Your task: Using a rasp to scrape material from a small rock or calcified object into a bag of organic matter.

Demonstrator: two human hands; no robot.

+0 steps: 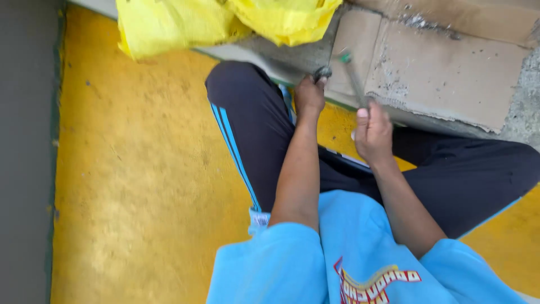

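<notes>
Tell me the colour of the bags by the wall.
Yellow bags, clearest in the head view.

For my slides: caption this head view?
Left hand grips small dark object, right hand holds thin tool against concrete block.

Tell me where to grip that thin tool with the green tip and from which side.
Grip the thin tool low on its shaft, where the right hand already wraps it, coming from the near side. It slants away toward the concrete ledge, so its green-tipped far end should probably stay free. The left hand pinches a small dark object.
</notes>
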